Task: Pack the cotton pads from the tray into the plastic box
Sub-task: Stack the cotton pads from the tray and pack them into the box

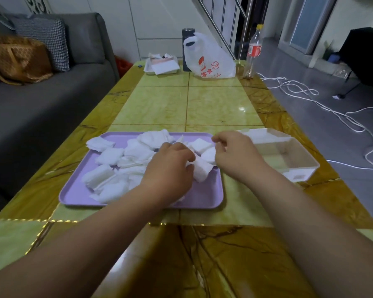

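Both forearms reach over a green tiled table [202,104]. The left hand [170,166] curls its fingers around one white cotton pad [201,172] above the single purple tray [202,194]. The right hand [235,155] hovers beside it, fingers curled; whether it pinches anything is unclear. Well over a dozen loose cotton pads [121,160] are heaped on the tray. One clear plastic box [297,176] stands open just right of it. A white bag [211,59] and a bottle [253,50] stand at the far end.
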`<state>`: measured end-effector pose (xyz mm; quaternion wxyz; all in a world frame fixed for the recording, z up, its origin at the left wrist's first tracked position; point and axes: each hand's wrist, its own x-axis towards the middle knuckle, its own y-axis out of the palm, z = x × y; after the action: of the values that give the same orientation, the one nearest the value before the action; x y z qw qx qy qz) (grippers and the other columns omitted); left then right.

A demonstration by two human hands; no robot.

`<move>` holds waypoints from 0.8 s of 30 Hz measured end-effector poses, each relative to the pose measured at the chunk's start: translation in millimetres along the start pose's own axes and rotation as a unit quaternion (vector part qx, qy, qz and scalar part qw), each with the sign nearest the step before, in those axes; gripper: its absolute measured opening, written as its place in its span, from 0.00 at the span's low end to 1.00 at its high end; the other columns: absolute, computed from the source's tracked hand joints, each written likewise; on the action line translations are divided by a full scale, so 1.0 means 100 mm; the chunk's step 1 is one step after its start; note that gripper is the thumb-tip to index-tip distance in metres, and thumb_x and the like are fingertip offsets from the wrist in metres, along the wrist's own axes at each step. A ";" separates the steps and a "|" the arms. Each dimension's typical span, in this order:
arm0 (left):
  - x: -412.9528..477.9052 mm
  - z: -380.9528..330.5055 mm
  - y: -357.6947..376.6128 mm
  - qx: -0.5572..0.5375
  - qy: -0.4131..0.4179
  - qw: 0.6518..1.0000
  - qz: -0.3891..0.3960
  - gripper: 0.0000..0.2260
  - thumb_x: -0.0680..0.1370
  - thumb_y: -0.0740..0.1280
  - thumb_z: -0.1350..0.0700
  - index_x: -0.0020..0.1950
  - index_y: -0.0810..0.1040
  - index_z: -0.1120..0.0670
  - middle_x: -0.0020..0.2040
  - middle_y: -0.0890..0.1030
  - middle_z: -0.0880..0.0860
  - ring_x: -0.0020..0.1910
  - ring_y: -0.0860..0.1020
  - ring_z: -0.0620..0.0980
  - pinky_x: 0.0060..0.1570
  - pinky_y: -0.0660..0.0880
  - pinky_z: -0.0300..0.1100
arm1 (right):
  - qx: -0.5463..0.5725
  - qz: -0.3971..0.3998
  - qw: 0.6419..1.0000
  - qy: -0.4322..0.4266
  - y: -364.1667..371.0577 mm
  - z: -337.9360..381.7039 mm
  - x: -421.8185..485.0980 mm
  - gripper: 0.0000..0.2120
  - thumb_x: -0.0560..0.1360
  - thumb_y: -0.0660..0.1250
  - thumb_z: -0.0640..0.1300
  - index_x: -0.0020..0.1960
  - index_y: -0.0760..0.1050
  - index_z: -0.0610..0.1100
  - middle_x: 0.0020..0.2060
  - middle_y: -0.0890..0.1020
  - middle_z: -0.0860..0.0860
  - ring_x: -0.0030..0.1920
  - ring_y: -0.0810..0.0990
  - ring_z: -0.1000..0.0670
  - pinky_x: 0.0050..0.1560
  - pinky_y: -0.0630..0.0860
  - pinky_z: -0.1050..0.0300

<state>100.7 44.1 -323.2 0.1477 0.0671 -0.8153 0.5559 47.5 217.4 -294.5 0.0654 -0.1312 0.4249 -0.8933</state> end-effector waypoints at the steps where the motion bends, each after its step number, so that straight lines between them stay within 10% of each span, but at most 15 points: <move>1: 0.02 0.02 -0.03 0.028 0.008 1.000 0.003 0.11 0.77 0.69 0.57 0.57 0.85 0.53 0.59 0.82 0.51 0.56 0.75 0.58 0.56 0.75 0.53 | -0.038 0.050 0.998 -0.005 0.09 0.02 0.01 0.11 0.77 0.62 0.38 0.56 0.80 0.42 0.58 0.80 0.45 0.63 0.77 0.41 0.60 0.72 0.54; 6: 0.14 -0.02 0.07 0.090 0.078 0.988 0.093 0.14 0.76 0.59 0.51 0.51 0.84 0.49 0.53 0.80 0.50 0.50 0.76 0.57 0.52 0.75 0.53 | -0.214 0.197 0.957 0.007 0.31 0.00 0.07 0.23 0.75 0.61 0.48 0.66 0.71 0.38 0.73 0.67 0.39 0.78 0.56 0.36 0.76 0.58 0.44; 10: 0.10 0.04 0.18 0.102 0.082 0.988 0.078 0.24 0.77 0.49 0.45 0.46 0.85 0.50 0.49 0.81 0.52 0.46 0.75 0.58 0.47 0.75 0.53 | -0.194 0.170 0.966 0.009 0.31 0.01 0.06 0.07 0.69 0.60 0.46 0.37 0.67 0.43 0.50 0.75 0.41 0.63 0.72 0.37 0.54 0.67 0.53; 12: 0.02 0.09 0.12 0.101 0.079 0.991 0.047 0.17 0.78 0.59 0.47 0.43 0.86 0.52 0.48 0.81 0.54 0.45 0.76 0.60 0.44 0.75 0.51 | -0.163 0.137 0.977 0.000 0.31 -0.01 0.05 0.05 0.73 0.61 0.39 0.40 0.74 0.44 0.50 0.76 0.43 0.59 0.76 0.38 0.53 0.72 0.52; 16: -0.14 0.17 0.01 0.028 -0.021 0.997 0.073 0.10 0.76 0.69 0.48 0.55 0.82 0.49 0.55 0.77 0.50 0.55 0.76 0.54 0.52 0.76 0.51 | -0.193 0.122 0.974 -0.012 0.34 -0.03 -0.02 0.12 0.79 0.63 0.44 0.61 0.75 0.41 0.59 0.75 0.42 0.58 0.77 0.39 0.54 0.74 0.50; 24: -0.12 0.13 0.00 -0.143 -0.171 0.968 0.118 0.34 0.69 0.71 0.49 0.76 0.69 0.45 0.63 0.78 0.50 0.59 0.80 0.53 0.59 0.79 0.51 | -0.183 0.109 0.976 0.053 0.29 0.04 -0.06 0.11 0.75 0.68 0.46 0.39 0.68 0.44 0.46 0.78 0.43 0.45 0.77 0.42 0.38 0.69 0.53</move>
<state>110.0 31.0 -331.3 -0.0523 0.0430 -0.9015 0.4275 54.8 197.3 -315.4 0.1144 -0.0461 0.5959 -0.7935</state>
